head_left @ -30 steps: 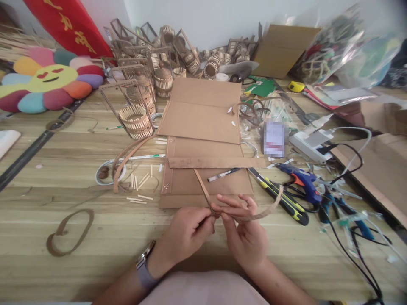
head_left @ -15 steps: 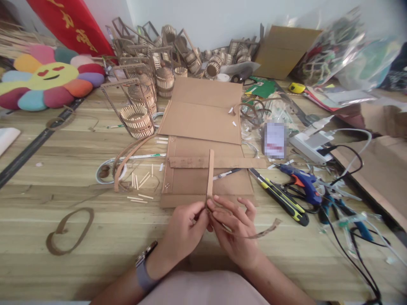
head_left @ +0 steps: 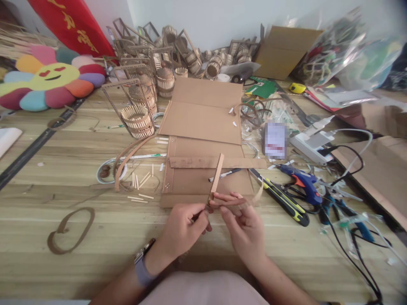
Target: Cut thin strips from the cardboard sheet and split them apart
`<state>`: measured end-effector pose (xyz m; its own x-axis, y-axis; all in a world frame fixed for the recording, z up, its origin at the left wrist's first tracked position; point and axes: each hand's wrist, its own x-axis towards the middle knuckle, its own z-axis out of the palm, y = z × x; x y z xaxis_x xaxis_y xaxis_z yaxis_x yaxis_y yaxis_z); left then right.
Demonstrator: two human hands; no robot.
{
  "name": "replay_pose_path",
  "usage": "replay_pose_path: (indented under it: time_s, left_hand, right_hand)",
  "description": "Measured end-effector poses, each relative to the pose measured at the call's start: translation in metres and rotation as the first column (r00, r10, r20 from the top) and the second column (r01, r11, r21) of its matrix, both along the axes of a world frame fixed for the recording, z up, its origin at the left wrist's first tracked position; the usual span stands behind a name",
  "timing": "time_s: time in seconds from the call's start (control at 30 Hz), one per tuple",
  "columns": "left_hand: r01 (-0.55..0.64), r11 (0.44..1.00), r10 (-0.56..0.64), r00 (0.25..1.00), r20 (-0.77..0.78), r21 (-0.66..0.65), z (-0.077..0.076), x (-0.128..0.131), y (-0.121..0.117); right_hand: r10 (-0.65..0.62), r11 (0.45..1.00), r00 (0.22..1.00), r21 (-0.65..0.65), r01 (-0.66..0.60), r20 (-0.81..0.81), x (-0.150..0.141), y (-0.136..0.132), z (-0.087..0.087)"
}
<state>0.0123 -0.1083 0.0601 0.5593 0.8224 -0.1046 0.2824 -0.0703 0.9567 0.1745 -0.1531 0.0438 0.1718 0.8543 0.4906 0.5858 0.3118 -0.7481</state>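
In the head view, the strip (head_left: 217, 174) is thin, flat and brown, lighter on its raised part. It is between the two hands, above the near edge of the cardboard (head_left: 200, 118). One straight end points up and away, in front of the flat bar (head_left: 187, 162); the other part bends to the right, toward the cutter (head_left: 282, 201). The left hand (head_left: 182, 226) has its grip closed, pinching the strip at the bend. The right hand (head_left: 246, 233) has fingers partly spread, with the strip across them; I cannot tell whether its thumb presses.
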Motion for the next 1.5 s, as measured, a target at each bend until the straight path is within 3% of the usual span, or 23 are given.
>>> replay_pose_path:
  time_s: [0.1, 0.27, 0.5, 0.83, 0.97, 1.03, 1.23, 1.5]
  left_hand:
    - [0.019, 1.000, -0.019, 1.000, -0.012, -0.005, 0.0015, 0.0000, 0.0002]
    - [0.030, 0.987, -0.014, 0.995, 0.103, -0.156, 0.0020, 0.0026, 0.0003]
    - [0.017, 0.998, -0.014, 0.999, 0.043, -0.057, 0.0016, 0.0032, 0.0006]
    - [0.081, 0.985, -0.080, 0.997, -0.012, 0.153, 0.0005, 0.0011, -0.0025]
    - [0.117, 0.961, -0.116, 0.993, -0.019, 0.250, 0.0026, 0.0012, -0.0011]
    - [0.097, 0.966, -0.091, 0.995, -0.035, 0.240, 0.0028, 0.0021, -0.0014]
    - [0.034, 0.999, -0.035, 0.999, 0.019, 0.034, 0.0006, 0.0042, -0.0017]
    - [0.038, 0.997, -0.037, 0.999, -0.016, 0.074, 0.0010, 0.0037, -0.0030]
  right_hand:
    - [-0.022, 1.000, 0.999, 0.012, 0.023, -0.036, 0.0002, -0.0008, -0.0002]
    - [0.022, 0.993, 0.988, 0.111, -0.039, 0.150, -0.0018, -0.0047, -0.0013]
    - [-0.027, 0.983, 0.930, 0.176, -0.040, 0.366, -0.0026, -0.0012, 0.0052]
    - [-0.031, 0.992, 0.977, 0.127, 0.004, 0.212, -0.0019, -0.0031, 0.0023]
    - [-0.026, 1.000, 1.000, 0.013, 0.026, 0.000, -0.0013, -0.0056, -0.0024]
    - [-0.034, 0.999, 0.999, -0.007, 0.033, -0.042, -0.0021, -0.0069, -0.0037]
    - [0.020, 0.988, 0.987, 0.149, -0.044, 0.158, -0.0049, -0.0071, 0.0005]
    - [-0.034, 0.985, 0.948, 0.174, -0.022, 0.315, -0.0024, -0.0021, 0.0050]
